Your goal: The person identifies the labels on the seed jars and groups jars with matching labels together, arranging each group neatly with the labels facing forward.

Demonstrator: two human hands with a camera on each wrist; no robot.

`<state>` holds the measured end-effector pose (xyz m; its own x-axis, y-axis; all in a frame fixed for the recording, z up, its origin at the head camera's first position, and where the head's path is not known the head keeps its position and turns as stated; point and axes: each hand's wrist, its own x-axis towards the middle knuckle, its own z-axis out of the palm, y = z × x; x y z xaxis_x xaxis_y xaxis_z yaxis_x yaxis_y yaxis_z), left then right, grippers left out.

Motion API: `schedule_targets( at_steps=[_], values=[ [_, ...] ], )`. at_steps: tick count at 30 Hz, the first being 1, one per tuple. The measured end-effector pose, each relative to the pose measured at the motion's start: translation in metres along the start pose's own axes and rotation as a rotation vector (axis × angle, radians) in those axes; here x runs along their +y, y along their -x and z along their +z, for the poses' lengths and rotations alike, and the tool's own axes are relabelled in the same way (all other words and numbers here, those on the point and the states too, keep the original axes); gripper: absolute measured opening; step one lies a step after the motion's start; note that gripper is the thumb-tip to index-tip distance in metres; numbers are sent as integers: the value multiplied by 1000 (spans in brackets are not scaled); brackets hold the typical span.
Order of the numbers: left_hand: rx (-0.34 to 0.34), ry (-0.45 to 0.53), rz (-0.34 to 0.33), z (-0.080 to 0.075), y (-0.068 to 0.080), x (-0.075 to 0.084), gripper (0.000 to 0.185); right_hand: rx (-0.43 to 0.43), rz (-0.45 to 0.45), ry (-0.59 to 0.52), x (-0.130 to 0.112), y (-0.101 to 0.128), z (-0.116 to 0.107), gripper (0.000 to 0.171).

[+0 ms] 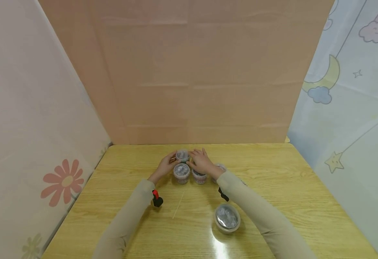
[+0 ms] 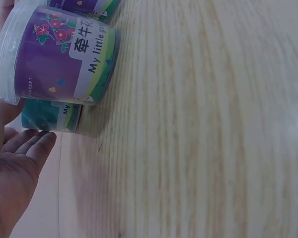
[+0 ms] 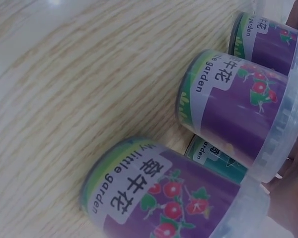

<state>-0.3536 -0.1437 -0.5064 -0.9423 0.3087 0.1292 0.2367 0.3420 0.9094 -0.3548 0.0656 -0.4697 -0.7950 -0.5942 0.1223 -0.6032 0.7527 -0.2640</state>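
Note:
Small tubs with clear lids stand together at the back of the table. My left hand (image 1: 167, 166) touches the left side of the rearmost tub (image 1: 182, 155), its fingers straight in the left wrist view beside a teal-labelled tub (image 2: 44, 115). My right hand (image 1: 202, 162) reaches over the front row, fingertips at the rear tub's right side. That row has a left tub (image 1: 181, 173), a middle tub (image 1: 199, 178) and a right tub (image 1: 222, 167) partly behind my wrist. Purple flower labels show on a tub (image 3: 238, 109) in the right wrist view. A teal tub (image 3: 213, 157) shows behind.
A tub with a silvery top (image 1: 227, 217) stands nearer me, beside my right forearm. The wooden table (image 1: 137, 158) ends at a brown backdrop (image 1: 189, 90). Patterned sheets hang on the left (image 1: 30, 108) and right (image 1: 354, 126).

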Motion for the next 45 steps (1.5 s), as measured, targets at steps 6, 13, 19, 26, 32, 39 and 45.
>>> schedule_targets(
  at_steps=[6, 13, 19, 26, 32, 39, 45],
  values=[
    [-14, 13, -16, -1, 0, -2, 61, -3, 13, -6, 2, -1, 4, 55],
    [-18, -1, -4, -3, 3, 2, 58, 3, 4, -21, 2, -1, 5, 55],
    [-44, 18, 0, -9, 14, 27, 55, 19, -20, -49, 1, 0, 3, 55],
    [-6, -5, -4, -9, 14, 29, 52, 29, -49, -86, 4, 2, -1, 55],
    [77, -60, -5, -7, 7, 7, 52, 31, -43, -74, 8, 5, -4, 56],
    [138, -30, 69, -9, 5, 3, 50, 75, -67, -113, 9, 10, -10, 53],
    [128, -75, 88, -8, 9, 11, 48, 86, -71, -114, 10, 16, -15, 53]
  ],
)
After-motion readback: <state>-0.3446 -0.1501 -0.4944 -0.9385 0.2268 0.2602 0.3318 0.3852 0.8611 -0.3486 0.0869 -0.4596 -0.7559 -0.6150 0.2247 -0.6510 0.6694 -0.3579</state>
